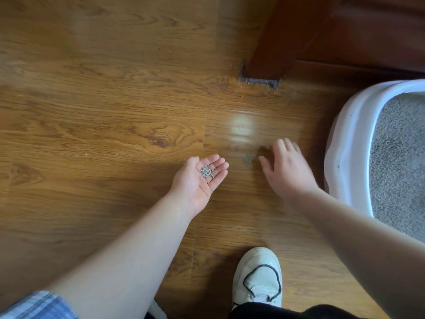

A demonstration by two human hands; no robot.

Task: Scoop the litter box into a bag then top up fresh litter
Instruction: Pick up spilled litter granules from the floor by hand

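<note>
Wood floor [92, 111]; litter box [345, 139] at 3 o'clock, grey litter inside. Left hand [202, 178] palm-up, fingers loose, cups stray pellets [206, 172]; right hand [287, 171], fingers spread, over spilled grains [248, 159]. Likely final tidy-up; bag unseen.

Two hands [200, 178] [287, 171], one litter box [345, 143], one white shoe [258, 276], one wooden furniture leg [269, 49]

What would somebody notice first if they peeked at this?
Probably the left hand, palm up in the middle with grey litter lying in it. Next, the right hand beside spilled grains on the floor, and the white litter box at the right edge.
</note>
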